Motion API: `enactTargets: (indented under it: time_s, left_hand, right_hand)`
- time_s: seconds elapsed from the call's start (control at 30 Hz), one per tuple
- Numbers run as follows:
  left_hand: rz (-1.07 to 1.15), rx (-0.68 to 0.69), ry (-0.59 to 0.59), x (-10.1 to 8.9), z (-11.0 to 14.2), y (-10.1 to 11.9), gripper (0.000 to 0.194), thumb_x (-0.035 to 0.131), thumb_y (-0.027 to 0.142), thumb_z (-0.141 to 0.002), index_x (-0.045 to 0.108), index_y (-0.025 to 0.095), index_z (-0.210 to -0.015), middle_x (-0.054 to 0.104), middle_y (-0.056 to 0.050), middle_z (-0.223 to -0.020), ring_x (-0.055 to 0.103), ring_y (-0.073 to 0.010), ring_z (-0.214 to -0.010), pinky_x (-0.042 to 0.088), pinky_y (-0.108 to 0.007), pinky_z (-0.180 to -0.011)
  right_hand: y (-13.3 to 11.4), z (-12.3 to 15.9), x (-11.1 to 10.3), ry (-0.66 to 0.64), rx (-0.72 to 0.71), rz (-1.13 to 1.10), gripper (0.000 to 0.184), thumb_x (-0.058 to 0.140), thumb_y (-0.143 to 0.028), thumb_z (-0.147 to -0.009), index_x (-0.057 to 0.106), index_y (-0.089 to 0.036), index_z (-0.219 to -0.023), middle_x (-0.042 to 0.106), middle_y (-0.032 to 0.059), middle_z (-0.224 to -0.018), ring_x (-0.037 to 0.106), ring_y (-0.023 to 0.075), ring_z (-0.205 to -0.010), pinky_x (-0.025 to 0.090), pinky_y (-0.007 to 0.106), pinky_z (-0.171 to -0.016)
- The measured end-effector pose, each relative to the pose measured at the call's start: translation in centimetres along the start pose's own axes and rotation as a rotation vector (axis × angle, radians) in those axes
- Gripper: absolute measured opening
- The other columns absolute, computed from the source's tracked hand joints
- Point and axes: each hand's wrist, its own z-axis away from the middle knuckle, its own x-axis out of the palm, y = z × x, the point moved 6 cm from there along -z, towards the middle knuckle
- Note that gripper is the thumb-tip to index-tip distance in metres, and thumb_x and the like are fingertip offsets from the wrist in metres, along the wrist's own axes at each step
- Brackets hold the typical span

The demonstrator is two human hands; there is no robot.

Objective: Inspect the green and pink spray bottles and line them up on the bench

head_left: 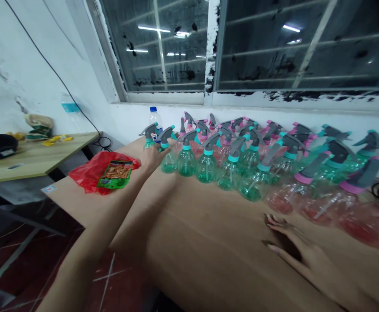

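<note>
My left hand point(152, 159) reaches to the far left end of a group of spray bottles. Its fingers are closed around a green spray bottle point(149, 141) with a grey trigger head; the hand covers most of that bottle's body. Right beside the thumb stands another green spray bottle point(169, 164) with a turquoise collar. My right hand point(289, 245) is held low over the brown tabletop point(189, 225), fingers apart and holding nothing. Nearest to it is a clear pink spray bottle point(282, 200) with a pink collar.
Several more green and pink spray bottles line the wall under the window. A red plastic bag point(87, 171) with a green snack packet point(115, 174) lies at the left. Behind stands a blue-capped water bottle point(155, 116). A second table point(30, 160) is further left.
</note>
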Motion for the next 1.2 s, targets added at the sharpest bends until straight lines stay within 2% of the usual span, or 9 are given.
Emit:
enactTargets:
  time_s: [0.17,0.33,0.47,0.63,0.73,0.87,1.0,1.1,1.2]
  left_hand:
    - [-0.162,0.025,-0.013,-3.3,4.1,0.0,0.055,0.053,0.067,-0.068,0.064,0.020,-0.094,0.064,-0.010,-0.072,0.060,-0.0345,-0.075,0.038,-0.034,-0.057]
    - [-0.236,0.226,-0.104,-5.8,11.6,2.3,0.049,0.045,0.069,-0.073,0.057,0.021,-0.072,0.050,-0.001,-0.051,0.053,-0.0208,-0.049,0.031,-0.027,-0.048]
    - [-0.153,0.370,-0.215,-5.0,17.4,6.4,0.053,0.046,0.068,-0.073,0.037,0.021,-0.050,0.042,0.002,-0.042,0.046,-0.0148,-0.040,0.032,-0.026,-0.045]
    - [-0.060,0.611,-0.396,-1.6,22.2,13.9,0.049,0.044,0.068,-0.075,0.054,0.021,-0.066,0.052,0.001,-0.044,0.050,-0.0159,-0.040,0.033,-0.027,-0.043]
    - [-0.068,0.642,-0.418,-0.1,23.4,17.3,0.057,0.039,0.071,-0.075,0.058,0.019,-0.089,0.055,-0.001,-0.046,0.054,-0.0200,-0.042,0.033,-0.029,-0.043]
    - [-0.130,0.625,-0.379,0.4,23.5,19.0,0.069,0.042,0.078,-0.065,0.057,0.018,-0.097,0.058,-0.003,-0.049,0.058,-0.0261,-0.048,0.034,-0.032,-0.043]
    - [0.005,0.617,-0.339,-0.8,22.5,18.9,0.067,0.054,0.073,-0.061,0.051,0.023,-0.105,0.065,-0.009,-0.086,0.062,-0.0303,-0.081,0.047,-0.040,-0.063]
    - [0.201,0.673,-0.497,-0.9,22.2,19.8,0.072,0.059,0.061,-0.067,0.038,0.025,-0.125,0.050,-0.010,-0.122,0.049,-0.0298,-0.112,0.042,-0.045,-0.089]
    - [0.373,0.705,-0.747,0.0,22.7,21.3,0.077,0.063,0.052,-0.069,0.029,0.026,-0.134,0.045,-0.009,-0.128,0.044,-0.0301,-0.116,0.038,-0.048,-0.095]
  right_hand:
    - [-0.4,-0.1,-0.1,0.023,0.005,-0.028,0.051,0.048,-0.051,-0.081,0.046,-0.025,-0.125,0.051,0.0067,-0.131,0.045,0.0286,-0.121,0.037,0.052,-0.100]
    - [-0.3,-0.4,-0.1,0.008,-0.037,-0.001,0.048,0.049,-0.049,-0.082,0.047,-0.025,-0.124,0.048,0.0060,-0.134,0.042,0.0273,-0.124,0.036,0.051,-0.101]
    - [-0.4,-0.7,-0.3,0.005,-0.050,0.006,0.045,0.048,-0.048,-0.083,0.047,-0.025,-0.122,0.047,0.0051,-0.135,0.039,0.0253,-0.126,0.034,0.050,-0.103]
    - [-1.1,-0.7,-1.2,0.006,-0.052,0.021,0.046,0.047,-0.049,-0.084,0.046,-0.023,-0.123,0.048,0.0067,-0.133,0.040,0.0228,-0.125,0.032,0.047,-0.105]
    - [-1.4,-0.4,-1.7,-0.001,-0.067,0.027,0.046,0.045,-0.047,-0.086,0.044,-0.023,-0.125,0.048,0.0078,-0.133,0.041,0.0223,-0.125,0.033,0.047,-0.104]
    - [-1.0,0.1,-1.9,-0.008,-0.086,0.033,0.047,0.045,-0.047,-0.086,0.046,-0.019,-0.124,0.049,0.0091,-0.132,0.040,0.0214,-0.125,0.032,0.044,-0.106]
    - [-0.7,0.2,-1.7,-0.006,-0.095,0.035,0.049,0.044,-0.046,-0.087,0.046,-0.016,-0.125,0.050,0.0101,-0.132,0.040,0.0210,-0.126,0.030,0.042,-0.107]
    - [-0.7,0.2,-1.8,0.000,-0.098,0.021,0.048,0.045,-0.046,-0.086,0.045,-0.018,-0.126,0.049,0.0096,-0.133,0.039,0.0223,-0.126,0.031,0.045,-0.106]
    - [-0.8,0.3,-1.9,0.003,-0.102,0.011,0.049,0.045,-0.045,-0.086,0.043,-0.020,-0.128,0.049,0.0094,-0.133,0.040,0.0232,-0.126,0.032,0.047,-0.105]
